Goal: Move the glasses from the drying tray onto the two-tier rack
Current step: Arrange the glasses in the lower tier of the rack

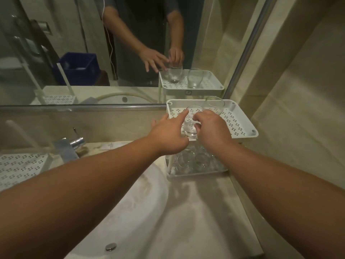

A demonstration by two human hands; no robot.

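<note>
A white two-tier rack (240, 122) stands at the right end of the counter, against the mirror. On its perforated top shelf a clear glass (190, 126) stands upright near the front left. My right hand (212, 128) is shut on that glass. My left hand (168, 131) is beside it, fingers spread, the index fingertip touching the glass rim. A second clear glass (214, 104) stands at the back of the top shelf. Several glasses (194, 161) fill the lower shelf. The white perforated drying tray (20, 167) lies at the left edge.
A white basin (121, 212) with a metal drain plug (111, 246) lies below my arms. A chrome tap (72, 144) stands left of the rack. The mirror (74, 53) runs along the back, and a tiled wall (298, 109) closes the right side.
</note>
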